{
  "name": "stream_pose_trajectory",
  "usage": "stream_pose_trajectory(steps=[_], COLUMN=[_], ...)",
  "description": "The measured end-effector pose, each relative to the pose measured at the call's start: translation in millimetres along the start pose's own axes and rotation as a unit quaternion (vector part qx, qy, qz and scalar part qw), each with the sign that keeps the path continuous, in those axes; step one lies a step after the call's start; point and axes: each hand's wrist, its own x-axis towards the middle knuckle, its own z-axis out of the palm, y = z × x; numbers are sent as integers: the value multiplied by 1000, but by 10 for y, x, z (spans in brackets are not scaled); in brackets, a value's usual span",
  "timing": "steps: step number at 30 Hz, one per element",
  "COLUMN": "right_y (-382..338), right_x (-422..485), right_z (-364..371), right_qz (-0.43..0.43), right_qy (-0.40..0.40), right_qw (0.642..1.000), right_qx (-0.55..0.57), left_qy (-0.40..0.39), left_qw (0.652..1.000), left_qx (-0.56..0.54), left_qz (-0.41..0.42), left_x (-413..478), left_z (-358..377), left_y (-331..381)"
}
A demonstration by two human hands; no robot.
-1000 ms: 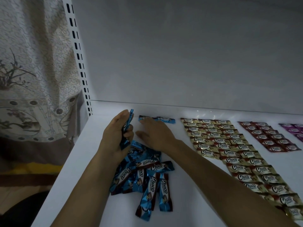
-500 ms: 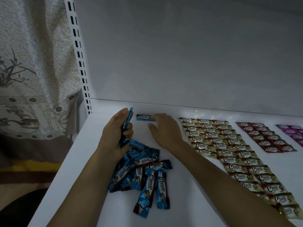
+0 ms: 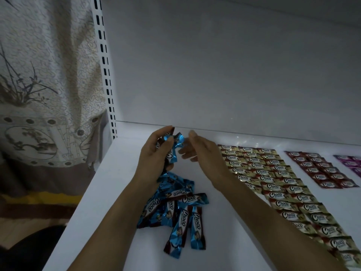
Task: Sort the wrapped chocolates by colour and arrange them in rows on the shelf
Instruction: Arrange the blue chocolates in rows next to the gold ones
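Left hand point(image 3: 156, 155): grips blue chocolates point(image 3: 176, 142)
Right hand point(image 3: 201, 153): fingers loose, empty
Done: gold rows point(image 3: 273, 178), red rows point(image 3: 322, 171), right of fingers
Remaining: blue pile point(image 3: 175, 208) below fingers

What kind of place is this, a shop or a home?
Likely a small shop or a mock-up of one: a white display shelf with a slotted upright, and gold chocolates laid out in neat rows. The patterned curtain beside it looks domestic, so I can't be sure.
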Motion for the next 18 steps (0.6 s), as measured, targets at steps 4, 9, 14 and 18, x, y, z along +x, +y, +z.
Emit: stream_pose_trajectory(steps=[4,9,14,18], right_y=[-165,-111,-77,-59], right_x=[-172,-221,-219,-209], right_z=[-15,-111,-248,-234], right_qz=[32,26,58,62], right_qy=[-4,61,117,97], right_qw=[996,989,962,957], right_qx=[89,135,241,268], left_qy=[-44,-50,-14,-40], left_qw=[996,997,999,997], left_qx=[63,39,37,66], left_qz=[41,42,22,16], left_x=[-30,-32,31,26], left_z=[26,74,13,23], left_y=[8,9,-39,-82])
